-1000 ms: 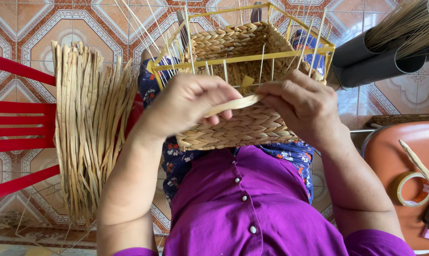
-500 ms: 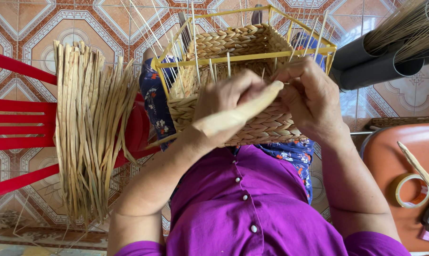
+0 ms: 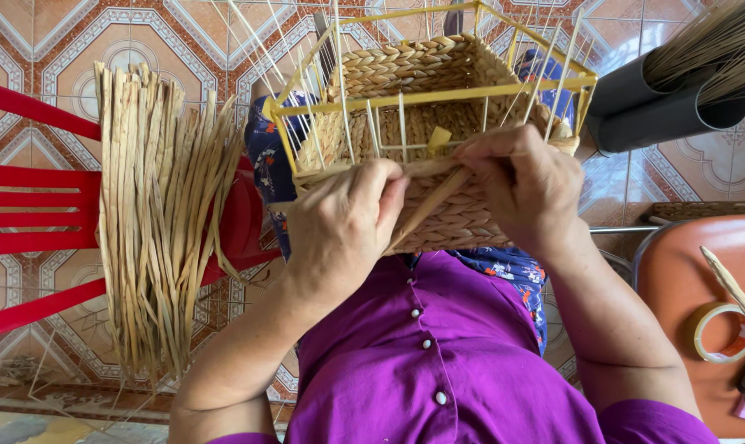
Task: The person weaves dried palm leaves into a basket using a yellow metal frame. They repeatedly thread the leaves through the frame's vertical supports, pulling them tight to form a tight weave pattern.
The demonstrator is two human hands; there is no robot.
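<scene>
While both hands work at the near wall of a half-woven basket (image 3: 438, 123) held on the lap, a flat straw strand (image 3: 426, 210) runs slantwise between them. The left hand (image 3: 343, 226) is closed around the strand's lower end, fingers curled tight against the woven wall; the right hand (image 3: 524, 185) pinches its upper end at the topmost row, just under the bare uprights. Done well, this step seems to call for steady tension from the left hand while the right presses the strand flat against the row below, so that no gap opens between the thin pale stakes. The basket is rectangular, built on a yellow wire frame (image 3: 438, 94), its base and lower walls plaited in tan braid, the upper part unfilled. A bundle of dried straw (image 3: 154, 222) lies across a red plastic chair (image 3: 27, 222) to the left; a roll of tape (image 3: 722, 333) rests on an orange tray (image 3: 677, 279) to the right.
</scene>
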